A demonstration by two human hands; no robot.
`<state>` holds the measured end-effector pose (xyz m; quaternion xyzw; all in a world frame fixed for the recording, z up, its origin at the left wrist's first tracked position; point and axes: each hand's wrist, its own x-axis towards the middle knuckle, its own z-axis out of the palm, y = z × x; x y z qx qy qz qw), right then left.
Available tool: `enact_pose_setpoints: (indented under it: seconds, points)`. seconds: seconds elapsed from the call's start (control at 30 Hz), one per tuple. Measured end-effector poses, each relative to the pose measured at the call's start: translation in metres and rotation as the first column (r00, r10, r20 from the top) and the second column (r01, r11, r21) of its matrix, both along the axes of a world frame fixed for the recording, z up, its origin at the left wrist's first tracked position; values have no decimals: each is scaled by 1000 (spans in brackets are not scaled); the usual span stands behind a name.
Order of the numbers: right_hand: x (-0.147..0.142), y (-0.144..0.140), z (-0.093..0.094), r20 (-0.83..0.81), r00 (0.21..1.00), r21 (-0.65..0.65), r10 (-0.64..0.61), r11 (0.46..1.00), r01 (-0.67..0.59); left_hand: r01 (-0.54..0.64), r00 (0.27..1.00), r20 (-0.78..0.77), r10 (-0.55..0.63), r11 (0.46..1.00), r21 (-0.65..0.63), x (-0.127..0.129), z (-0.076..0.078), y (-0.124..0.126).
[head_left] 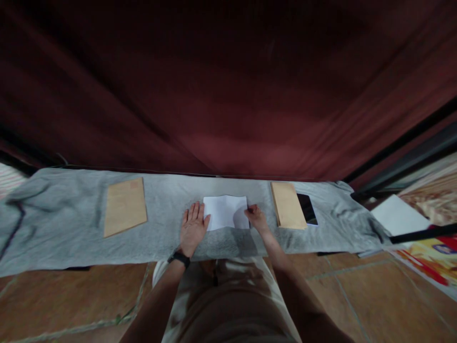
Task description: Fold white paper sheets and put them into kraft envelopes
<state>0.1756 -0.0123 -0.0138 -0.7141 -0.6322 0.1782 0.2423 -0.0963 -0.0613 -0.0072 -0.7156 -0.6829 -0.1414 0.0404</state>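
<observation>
Since the left hand (193, 227) just lies flat and spread at the white paper (225, 212)'s 9 o'clock edge while the right hand (255, 217) pinches its 3 o'clock corner, mid-cloth (71, 228), the sheet could easily skid or crease crooked.

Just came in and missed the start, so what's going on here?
A person is working a white sheet of paper on a grey cloth spread over the floor. The left hand lies flat, fingers at the sheet's left edge; the right hand pinches its lower right corner, which is lifted. A tan envelope lies to the left, and another tan stack sits to the right beside a dark phone.
</observation>
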Motion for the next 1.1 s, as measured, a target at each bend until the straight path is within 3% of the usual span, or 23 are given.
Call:
enact_pose_setpoints:
  seconds: [0.2,0.33,0.43,0.53,0.67,0.9,1.1]
  points:
    - [1,-5,9,-30,998,-16,52,998,-53,11,1000,9,-12,1000,19,-1,3,-1]
    - [-10,-21,20,10,997,90,78,993,-78,16,1000,13,-16,1000,2,0,5,-1]
    - [-33,-44,22,86,960,180,266,944,-278,14,1000,24,-14,1000,-1,0,6,-1]
    - [-57,-66,20,204,851,149,483,844,-515,27,998,51,-27,1000,17,-1,6,-2]
    - [-71,-67,20,272,841,101,468,855,-508,66,990,123,-71,997,50,-6,5,-2]
    - [-60,-45,33,339,806,39,485,849,-527,90,949,295,-109,993,77,-17,1,1]
    - [-71,-57,32,408,752,-50,518,835,-548,-26,897,441,15,999,20,-4,7,-4]
